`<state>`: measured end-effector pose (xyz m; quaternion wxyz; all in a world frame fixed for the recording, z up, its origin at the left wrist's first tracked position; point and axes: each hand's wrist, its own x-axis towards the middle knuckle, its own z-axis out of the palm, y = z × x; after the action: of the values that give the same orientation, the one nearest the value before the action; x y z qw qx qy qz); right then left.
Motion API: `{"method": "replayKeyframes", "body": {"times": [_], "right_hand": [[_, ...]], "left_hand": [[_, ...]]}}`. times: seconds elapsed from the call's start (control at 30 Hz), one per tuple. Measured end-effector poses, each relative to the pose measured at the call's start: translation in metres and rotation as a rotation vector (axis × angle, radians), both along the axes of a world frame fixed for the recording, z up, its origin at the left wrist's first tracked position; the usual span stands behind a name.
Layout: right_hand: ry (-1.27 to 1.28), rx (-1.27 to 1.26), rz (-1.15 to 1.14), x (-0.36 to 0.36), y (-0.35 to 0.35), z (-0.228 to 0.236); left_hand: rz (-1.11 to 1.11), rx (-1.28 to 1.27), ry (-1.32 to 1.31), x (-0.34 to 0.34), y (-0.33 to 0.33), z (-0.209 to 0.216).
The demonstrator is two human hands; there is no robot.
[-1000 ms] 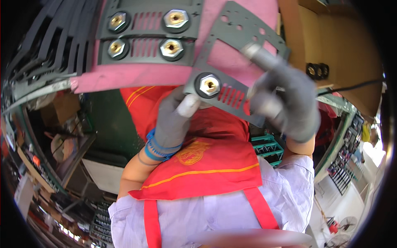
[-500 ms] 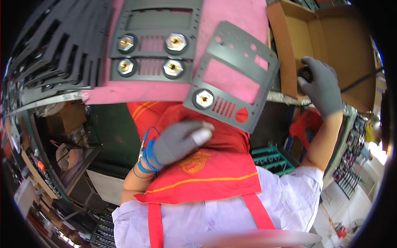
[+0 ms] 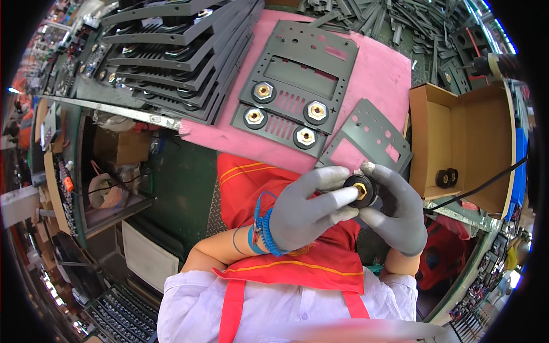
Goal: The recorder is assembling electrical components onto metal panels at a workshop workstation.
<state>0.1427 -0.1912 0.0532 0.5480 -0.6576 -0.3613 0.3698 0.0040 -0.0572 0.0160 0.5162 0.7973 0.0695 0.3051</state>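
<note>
My left hand (image 3: 311,214) and my right hand (image 3: 402,208), both in grey gloves, close from either side on a round black fitting (image 3: 372,197) with a brass hexagonal centre. Just beyond them lies a grey metal panel (image 3: 372,134) with a large cut-out and small holes, tilted on the pink mat. The hands cover its near part, and whether the fitting touches it I cannot tell. Left of this panel, other grey panels (image 3: 297,54) lie overlapped, bearing several black round fittings with silver hex nuts (image 3: 315,112).
At the right stands an open cardboard box (image 3: 420,143) with two black round fittings (image 3: 446,178) inside. A black cable (image 3: 486,188) crosses its front. Slotted panels (image 3: 171,74) are stacked at the left; metal strips (image 3: 372,17) are heaped at the back. A power tool (image 3: 503,66) is at far right.
My right hand has come from the cardboard box to meet the left, with a black fitting now between them. My left hand has risen from the apron. The view has shifted.
</note>
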Motion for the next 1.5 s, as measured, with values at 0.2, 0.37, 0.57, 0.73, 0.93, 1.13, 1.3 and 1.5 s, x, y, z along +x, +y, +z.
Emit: {"method": "replayKeyframes", "body": {"times": [0.2,0.37,0.57,0.73,0.93,1.13,1.3,1.5], "right_hand": [[-0.511,0.047,-0.264,-0.019,-0.004,-0.012],[-0.689,0.119,-0.238,-0.036,-0.002,-0.016],[-0.924,0.175,0.053,-0.040,0.011,0.004],[-0.482,0.434,0.303,-0.046,0.010,0.004],[-0.817,0.379,0.062,-0.007,0.007,-0.017],[-0.648,0.320,0.053,0.004,0.001,-0.016],[-0.733,0.264,0.138,-0.014,-0.005,-0.028],[-0.888,0.206,0.114,-0.024,-0.008,-0.024]], "left_hand": [[-0.236,-0.820,0.016,-0.003,0.003,-0.004],[-0.351,-1.269,-0.061,-0.011,-0.007,-0.011],[-0.330,-1.320,-0.035,-0.019,-0.008,-0.030],[-0.437,-1.464,0.010,-0.019,-0.021,-0.041],[-0.525,-1.468,0.033,-0.027,-0.011,-0.051],[-0.502,-1.633,0.005,-0.027,-0.014,-0.057],[-0.472,-1.708,0.031,-0.024,-0.017,-0.053],[-0.524,-1.659,0.105,-0.033,-0.018,-0.062]]}}
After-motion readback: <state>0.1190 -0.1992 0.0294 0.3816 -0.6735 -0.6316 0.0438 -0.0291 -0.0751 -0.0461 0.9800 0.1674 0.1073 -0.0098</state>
